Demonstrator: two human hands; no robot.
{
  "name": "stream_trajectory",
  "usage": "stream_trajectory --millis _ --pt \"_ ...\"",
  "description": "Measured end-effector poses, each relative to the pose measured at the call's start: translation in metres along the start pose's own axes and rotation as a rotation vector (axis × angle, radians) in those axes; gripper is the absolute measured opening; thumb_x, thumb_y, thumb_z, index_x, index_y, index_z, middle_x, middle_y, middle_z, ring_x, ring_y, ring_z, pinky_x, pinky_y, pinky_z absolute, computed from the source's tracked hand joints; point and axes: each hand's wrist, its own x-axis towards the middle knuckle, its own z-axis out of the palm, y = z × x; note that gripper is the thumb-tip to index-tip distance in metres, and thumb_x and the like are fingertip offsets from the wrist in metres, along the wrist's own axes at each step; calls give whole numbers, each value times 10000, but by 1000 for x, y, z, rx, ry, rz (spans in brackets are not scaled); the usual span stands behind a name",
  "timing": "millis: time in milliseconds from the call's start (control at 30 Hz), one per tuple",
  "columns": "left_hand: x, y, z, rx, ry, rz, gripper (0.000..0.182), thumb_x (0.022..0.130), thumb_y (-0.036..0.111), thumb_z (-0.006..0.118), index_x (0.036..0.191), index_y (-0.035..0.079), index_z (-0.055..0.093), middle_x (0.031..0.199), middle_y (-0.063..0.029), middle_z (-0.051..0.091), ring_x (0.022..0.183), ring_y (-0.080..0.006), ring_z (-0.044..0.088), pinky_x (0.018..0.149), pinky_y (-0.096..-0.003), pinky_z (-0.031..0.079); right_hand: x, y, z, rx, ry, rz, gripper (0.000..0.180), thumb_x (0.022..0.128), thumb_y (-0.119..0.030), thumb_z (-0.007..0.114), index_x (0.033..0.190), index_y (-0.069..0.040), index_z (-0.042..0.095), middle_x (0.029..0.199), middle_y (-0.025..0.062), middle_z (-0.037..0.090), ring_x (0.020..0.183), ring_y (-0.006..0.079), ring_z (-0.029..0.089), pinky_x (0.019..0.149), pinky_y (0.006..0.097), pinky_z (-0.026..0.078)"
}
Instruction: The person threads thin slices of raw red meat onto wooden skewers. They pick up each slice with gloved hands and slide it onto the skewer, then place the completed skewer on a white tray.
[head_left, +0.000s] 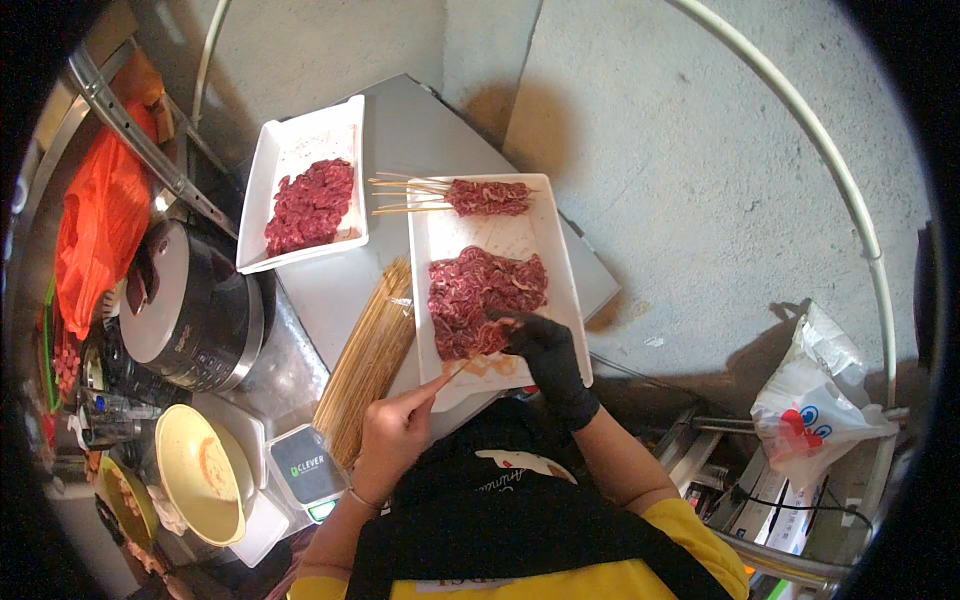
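My bare left hand (397, 431) pinches a thin wooden skewer (459, 370) whose far part reaches toward my right hand. In a black glove, my right hand (541, 351) holds a piece of raw meat at the near edge of a pile of sliced raw meat (484, 289). That pile lies in a white plastic tray (564, 259). Several loaded meat skewers (489, 198) rest side by side at the tray's far end, their bare sticks over its left rim. A bundle of wooden skewers (367, 360) in clear plastic lies left of the tray.
Another white tray (315, 139) with raw meat stands farther back on the left. A rice cooker (191, 307), a yellow bowl (204, 474) and a digital scale (304, 469) are at left. A white plastic bag (814, 420) hangs at right beside a metal rack.
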Motion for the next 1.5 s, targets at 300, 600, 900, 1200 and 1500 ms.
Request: stream_trajectory --millis 300,600,900,1200,1500 --pt "-1 -3 -3 -311 -57 -51 272 909 10 614 1155 83 705 686 -73 647 554 -78 554 540 -247 472 9 -3 -14 93 -272 -91 295 903 -146 634 1178 -37 641 1022 82 690 955 194 665 840 338 555" --pt "-3 -9 -7 -122 -24 -17 276 877 11 632 1127 97 712 881 -200 705 661 -245 694 603 -309 529 10 -16 -24 276 -40 61 284 875 -54 630 1152 -10 666 1038 77 699 896 155 649 792 285 534" --pt "-2 0 -16 95 35 121 282 859 20 635 1114 110 716 886 -192 702 698 -304 691 605 -353 544 14 -21 -12 35 12 -73 239 883 0 620 1112 -3 690 1033 86 708 861 137 646 757 276 535" --pt "0 9 -16 -45 34 66 280 863 13 641 1113 112 720 871 -209 690 685 -285 699 595 -346 537 8 -18 -5 -131 62 -149 293 877 47 619 1152 -34 677 1051 71 707 898 139 647 797 278 535" --pt "-1 6 -9 -214 -24 -55 289 889 8 630 1150 105 708 708 -146 666 541 -136 596 548 -281 489 6 -15 -6 316 -65 66 311 930 -77 587 1236 -33 620 1161 86 662 992 170 637 859 295 519"
